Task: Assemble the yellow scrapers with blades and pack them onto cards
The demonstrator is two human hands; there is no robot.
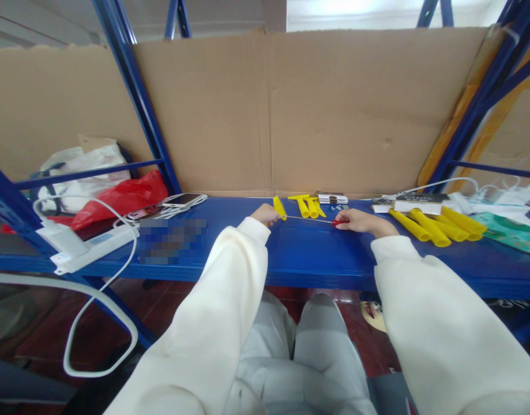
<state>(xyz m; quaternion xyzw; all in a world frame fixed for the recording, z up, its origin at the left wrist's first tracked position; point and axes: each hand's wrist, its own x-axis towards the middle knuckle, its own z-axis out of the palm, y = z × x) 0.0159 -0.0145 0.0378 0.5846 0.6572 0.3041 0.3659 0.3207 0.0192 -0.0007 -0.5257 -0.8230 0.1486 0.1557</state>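
Observation:
My left hand [265, 215] is closed on a yellow plastic part [279, 208], held upright just above the blue shelf [319, 256]. My right hand [357, 221] grips the red handle of a long screwdriver [310, 219], whose thin shaft points left and reaches the yellow part. Whether its tip sits on a screw is too small to tell. Behind the shaft lie several yellow T-shaped pieces [305, 206]. Small screw-like bits [337, 207] are scattered near a white-and-dark stack [333, 197] at the back.
Several yellow tubes [435, 227] lie right of my right hand, near a green packet [509, 230] and white cables. At left are a phone [180, 200], a white power strip [96, 249] and a red bag [121, 199]. Cardboard [269, 112] walls the back; blue posts [137, 95] frame it.

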